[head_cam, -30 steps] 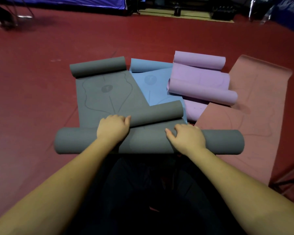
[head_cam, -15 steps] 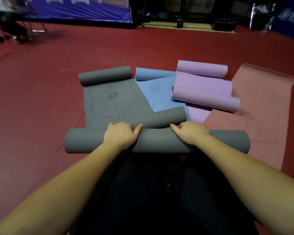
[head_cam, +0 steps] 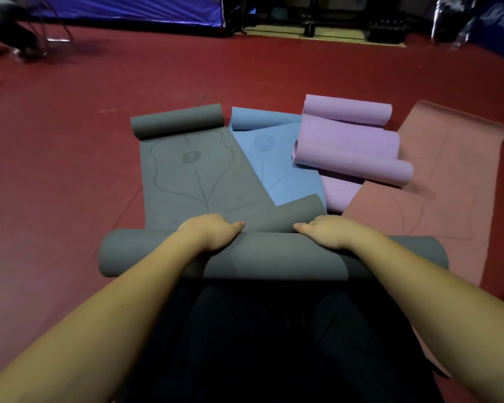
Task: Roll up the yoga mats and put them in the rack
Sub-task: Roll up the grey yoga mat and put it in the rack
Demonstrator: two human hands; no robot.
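Observation:
A thick grey yoga mat roll (head_cam: 274, 261) lies crosswise on the red floor just in front of my knees. My left hand (head_cam: 213, 232) and my right hand (head_cam: 329, 232) lie over its top, thumbs pointing inward, fingers curving down its far side. Beyond it a flat grey mat (head_cam: 192, 175) stretches away, with a curled end (head_cam: 176, 120) at the far side and another curl (head_cam: 297, 210) close to my hands. To the right lie a blue mat (head_cam: 277, 158), a partly rolled purple mat (head_cam: 352, 158) and a flat salmon mat (head_cam: 437, 193). No rack is visible.
Red floor (head_cam: 70, 175) spreads to the left and behind the mats. A blue tent wall (head_cam: 128, 10) and dark gym equipment (head_cam: 387, 33) stand along the back. My legs in dark trousers (head_cam: 274, 344) fill the bottom centre.
My hands have shifted from the top of the grey roll toward its far side, and the roll has turned a little forward against the curl behind it.

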